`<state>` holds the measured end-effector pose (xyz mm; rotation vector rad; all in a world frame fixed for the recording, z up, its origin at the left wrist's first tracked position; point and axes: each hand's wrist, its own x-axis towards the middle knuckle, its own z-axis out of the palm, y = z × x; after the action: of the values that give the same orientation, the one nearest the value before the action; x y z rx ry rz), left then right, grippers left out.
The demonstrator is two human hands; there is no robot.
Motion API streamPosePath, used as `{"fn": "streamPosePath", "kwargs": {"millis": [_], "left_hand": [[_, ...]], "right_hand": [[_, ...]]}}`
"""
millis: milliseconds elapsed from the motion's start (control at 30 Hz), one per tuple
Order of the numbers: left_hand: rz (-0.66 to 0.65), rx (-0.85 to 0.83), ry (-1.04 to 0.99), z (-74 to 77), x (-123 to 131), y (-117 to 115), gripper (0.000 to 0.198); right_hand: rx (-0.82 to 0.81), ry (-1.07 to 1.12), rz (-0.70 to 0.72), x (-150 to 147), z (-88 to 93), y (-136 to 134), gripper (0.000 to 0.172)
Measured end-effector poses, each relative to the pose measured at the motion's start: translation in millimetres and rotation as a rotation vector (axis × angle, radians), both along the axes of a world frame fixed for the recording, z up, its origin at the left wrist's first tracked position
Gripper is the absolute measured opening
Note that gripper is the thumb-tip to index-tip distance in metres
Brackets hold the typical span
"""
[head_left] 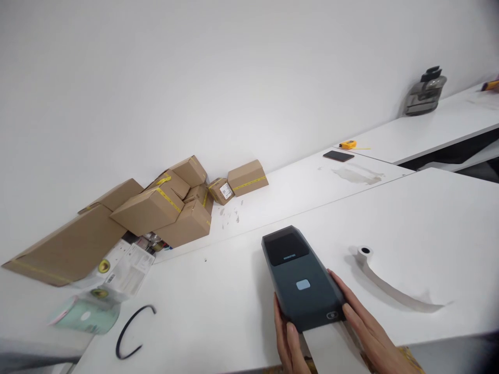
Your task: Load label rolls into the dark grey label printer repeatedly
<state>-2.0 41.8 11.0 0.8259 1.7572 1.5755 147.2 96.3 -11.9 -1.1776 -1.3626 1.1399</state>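
Observation:
A dark grey label printer point(300, 278) lies on the white table point(218, 291), its long side running away from me. A white strip of paper point(331, 348) comes out of its near end. My left hand point(287, 340) touches the printer's near left corner with fingers stretched out. My right hand point(368, 327) lies along the printer's right side, fingers extended and flat against it. Neither hand wraps around anything.
A paper roll core with a curled white strip point(384, 280) lies to the right. Several cardboard boxes point(171, 208) are piled by the wall. Plastic packets point(117, 275), a mint roll point(89, 314) and a black cable point(130, 332) lie left. Phone point(338, 156), yellow tape measure point(348, 144) and a jug point(424, 93) sit farther back.

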Motion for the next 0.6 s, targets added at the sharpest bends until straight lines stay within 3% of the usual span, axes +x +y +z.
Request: {"fn": "streamPosePath", "kwargs": {"millis": [167,400,500,600], "left_hand": [[0.062,0.061,-0.078,-7.0,5,4,0.061],[0.002,0.114,0.021,-9.7,4,-1,0.064],[-0.038,0.141,0.061,1.4,-1,1,0.066],[-0.073,0.185,0.100,25.2,-13,13,0.062]], "right_hand": [[0.011,-0.021,0.026,0,0.7,-4,0.063],[0.099,-0.142,0.012,0,11.3,-9,0.066],[0.185,-0.186,0.015,4,21.3,0,0.063],[0.320,-0.227,0.039,6,43.6,24,0.060]]}}
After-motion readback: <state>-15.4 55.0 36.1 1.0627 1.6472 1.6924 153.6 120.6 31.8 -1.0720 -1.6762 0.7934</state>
